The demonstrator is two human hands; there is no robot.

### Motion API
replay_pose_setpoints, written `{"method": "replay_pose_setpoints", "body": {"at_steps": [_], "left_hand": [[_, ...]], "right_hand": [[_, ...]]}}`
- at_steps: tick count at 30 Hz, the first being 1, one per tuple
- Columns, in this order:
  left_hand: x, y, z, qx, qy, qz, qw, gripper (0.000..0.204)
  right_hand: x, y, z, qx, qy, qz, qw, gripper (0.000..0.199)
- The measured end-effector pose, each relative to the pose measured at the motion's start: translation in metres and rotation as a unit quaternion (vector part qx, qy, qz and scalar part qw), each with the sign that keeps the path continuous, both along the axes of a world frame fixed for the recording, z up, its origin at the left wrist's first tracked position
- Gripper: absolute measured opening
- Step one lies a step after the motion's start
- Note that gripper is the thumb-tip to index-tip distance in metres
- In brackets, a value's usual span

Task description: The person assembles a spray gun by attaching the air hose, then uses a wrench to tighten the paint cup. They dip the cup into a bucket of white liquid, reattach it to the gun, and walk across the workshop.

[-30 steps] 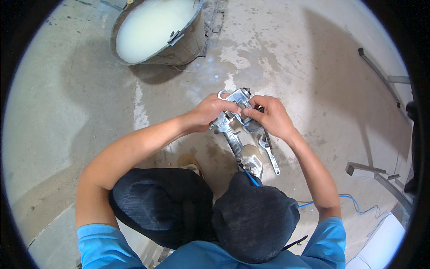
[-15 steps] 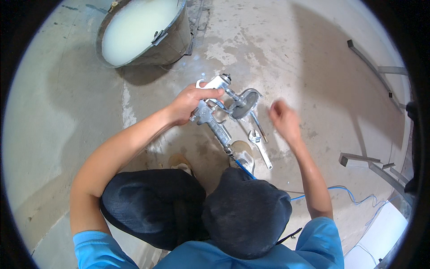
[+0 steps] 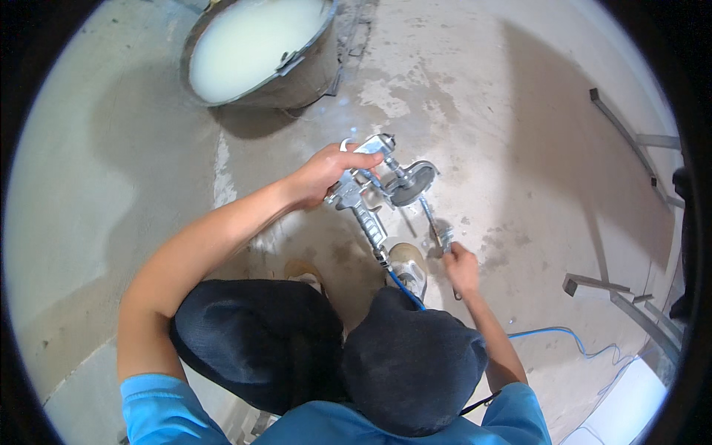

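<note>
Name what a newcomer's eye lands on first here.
Centre frame, the left hand grips a silver spray gun above the concrete floor, a blue hose running from its handle. Just lower right, the right hand closes on a metal wrench. At top, a bucket of milky white liquid.

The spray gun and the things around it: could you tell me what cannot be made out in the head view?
- Spray gun: the left hand covers part of its body.
- Wrench: the right hand hides its lower end.
- Blue hose: its run from the gun disappears behind the knee.
- Bucket: its far rim is cut off by the top edge.
- Metal frame: bent and cropped by the fisheye rim.
</note>
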State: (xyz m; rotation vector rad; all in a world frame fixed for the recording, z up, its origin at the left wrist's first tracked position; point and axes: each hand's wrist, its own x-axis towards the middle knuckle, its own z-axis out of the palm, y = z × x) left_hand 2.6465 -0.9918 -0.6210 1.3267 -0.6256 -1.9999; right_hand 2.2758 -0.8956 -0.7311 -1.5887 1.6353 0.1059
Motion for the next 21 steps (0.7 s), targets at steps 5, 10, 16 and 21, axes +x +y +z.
{"method": "replay_pose_setpoints", "body": {"at_steps": [5, 10, 16, 21], "left_hand": [[0.002, -0.004, 0.003, 0.008, -0.003, -0.007, 1.000, 0.040], [-0.003, -0.006, 0.007, -0.018, -0.008, -0.021, 1.000, 0.042], [-0.015, -0.004, 0.017, -0.075, -0.025, -0.022, 0.997, 0.041], [-0.021, -0.002, 0.025, -0.073, -0.036, -0.012, 0.997, 0.040]], "right_hand": [[-0.011, -0.059, 0.058, -0.037, -0.200, -0.084, 0.976, 0.021], [0.018, -0.134, 0.150, -0.419, -0.084, 0.201, 0.881, 0.031], [0.054, -0.150, 0.201, -0.496, 0.030, 0.371, 0.785, 0.036], [0.062, -0.151, 0.204, -0.504, 0.030, 0.415, 0.756, 0.037]]}}
